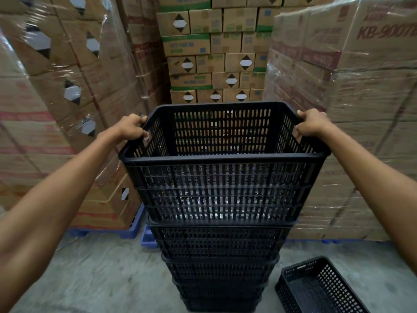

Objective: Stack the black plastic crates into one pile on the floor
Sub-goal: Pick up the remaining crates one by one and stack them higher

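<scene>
A tall pile of black slotted plastic crates (220,256) stands on the concrete floor in front of me. The top crate (221,188) sits nested in the pile, its rim at chest height. My left hand (132,127) grips the crate's left rim near the far corner. My right hand (312,124) grips the right rim near its far corner. Both arms are stretched out to the sides of the crate. One more black crate (316,288), shallow and empty, lies on the floor at the lower right, beside the pile.
Shrink-wrapped pallets of cardboard boxes (56,98) rise close on the left and on the right (361,109), with more boxes (214,53) stacked behind. Blue pallets (135,229) show at their feet. Grey concrete floor (101,274) lies at lower left.
</scene>
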{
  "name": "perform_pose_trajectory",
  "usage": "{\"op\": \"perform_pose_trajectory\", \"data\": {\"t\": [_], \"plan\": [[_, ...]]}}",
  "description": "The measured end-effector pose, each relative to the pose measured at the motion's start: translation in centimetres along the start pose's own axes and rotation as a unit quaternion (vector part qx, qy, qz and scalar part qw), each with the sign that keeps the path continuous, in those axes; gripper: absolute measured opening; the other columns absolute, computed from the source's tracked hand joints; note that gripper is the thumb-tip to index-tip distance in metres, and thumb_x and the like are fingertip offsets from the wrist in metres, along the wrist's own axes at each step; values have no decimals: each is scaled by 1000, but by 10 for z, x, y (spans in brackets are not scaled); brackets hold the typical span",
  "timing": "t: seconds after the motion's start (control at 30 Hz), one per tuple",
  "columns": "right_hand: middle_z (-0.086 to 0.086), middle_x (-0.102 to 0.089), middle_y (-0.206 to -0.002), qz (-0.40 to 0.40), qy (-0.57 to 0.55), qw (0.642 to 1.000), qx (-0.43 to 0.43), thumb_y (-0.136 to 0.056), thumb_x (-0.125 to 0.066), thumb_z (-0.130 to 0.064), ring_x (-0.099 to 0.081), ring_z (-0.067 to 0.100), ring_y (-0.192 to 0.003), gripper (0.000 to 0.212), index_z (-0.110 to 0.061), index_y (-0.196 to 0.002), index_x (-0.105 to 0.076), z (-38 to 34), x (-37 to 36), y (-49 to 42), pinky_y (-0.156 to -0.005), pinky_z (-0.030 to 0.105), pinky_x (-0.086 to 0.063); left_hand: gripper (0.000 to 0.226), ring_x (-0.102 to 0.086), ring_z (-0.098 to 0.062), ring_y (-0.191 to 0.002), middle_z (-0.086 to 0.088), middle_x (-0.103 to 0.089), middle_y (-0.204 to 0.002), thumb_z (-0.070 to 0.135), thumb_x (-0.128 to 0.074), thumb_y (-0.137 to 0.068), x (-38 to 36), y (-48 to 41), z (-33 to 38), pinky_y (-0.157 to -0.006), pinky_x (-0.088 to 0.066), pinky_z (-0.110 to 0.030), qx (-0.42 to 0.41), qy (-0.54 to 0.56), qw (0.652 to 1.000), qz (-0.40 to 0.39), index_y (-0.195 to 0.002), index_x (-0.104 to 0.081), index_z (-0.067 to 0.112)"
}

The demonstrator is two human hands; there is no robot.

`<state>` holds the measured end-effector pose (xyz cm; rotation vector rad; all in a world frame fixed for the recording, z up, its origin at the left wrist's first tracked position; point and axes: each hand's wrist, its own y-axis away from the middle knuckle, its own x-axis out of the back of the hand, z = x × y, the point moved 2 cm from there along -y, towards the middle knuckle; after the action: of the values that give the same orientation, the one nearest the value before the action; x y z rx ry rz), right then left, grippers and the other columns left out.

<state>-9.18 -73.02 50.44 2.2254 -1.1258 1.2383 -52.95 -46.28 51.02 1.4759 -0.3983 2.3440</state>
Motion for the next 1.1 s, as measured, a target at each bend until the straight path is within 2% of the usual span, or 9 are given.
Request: {"op": "perform_pose_trajectory", "data": {"t": [0.27, 0.53, 0.67, 0.73, 0.9, 0.97, 1.1], "plan": [[23, -54, -137, -14, -15, 1000, -5, -71, -80, -16, -55, 35, -125, 83, -23, -146, -45, 1, 4, -3, -106, 37, -46, 59, -52, -30, -131, -13, -57, -141, 26, -65, -89, -2, 8, 8, -107, -41, -33, 0, 5, 999, 43, -144, -48, 11], [23, -55, -136, 0, -3, 1000, 1, -74, -77, -18, -56, 37, -123, 77, -22, -145, -46, 0, 2, 3, -105, 38, -47, 57, -55, -32, -127, -16, -60, -136, 26, -63, -91, -1, 14, 8, -105, -43, -35, 5, -4, 999, 38, -143, -48, 11], [25, -61, -127, -1, 23, 1000, 11, -73, -75, -20, -59, 37, -118, 62, -16, -133, -59, -5, -4, 12, -99, 39, -51, 60, -47, -31, -136, -13, -53, -145, 26, -62, -92, 4, 16, 2, -112, -36, -35, 1, -13, 1000, 23, -147, -43, 12], [27, -61, -122, -3, 30, 999, 13, -75, -72, -19, -59, 39, -116, 54, -15, -127, -63, -7, -8, 16, -96, 38, -51, 58, -52, -33, -131, -15, -58, -139, 27, -61, -92, 3, 19, -2, -108, -40, -36, -5, -20, 999, 32, -146, -44, 14], [22, -63, -126, -15, 50, 998, 23, -75, -73, -21, -59, 36, -119, 64, -20, -137, -55, -10, -4, 16, -98, 39, -51, 49, -58, -37, -122, -17, -65, -129, 30, -57, -93, -3, 20, -5, -100, -46, -40, -32, -24, 996, 78, -141, -52, 18], [20, -63, -130, -13, 64, 997, 30, -77, -72, -24, -58, 35, -121, 69, -22, -142, -50, -7, -1, 17, -101, 39, -50, 48, -57, -40, -122, -20, -63, -130, 32, -52, -96, -5, 20, 1, -98, -47, -42, -40, -57, 994, 86, -141, -51, 18], [19, -63, -130, 6, 113, 991, 65, -85, -59, -29, -59, 38, -119, 64, -27, -146, -43, -8, -1, 24, -95, 41, -51, 59, -62, -42, -111, -25, -63, -124, 41, -46, -95, -8, 25, 10, -86, -51, -46, -39, -233, 970, 62, -147, -36, 15]]}}
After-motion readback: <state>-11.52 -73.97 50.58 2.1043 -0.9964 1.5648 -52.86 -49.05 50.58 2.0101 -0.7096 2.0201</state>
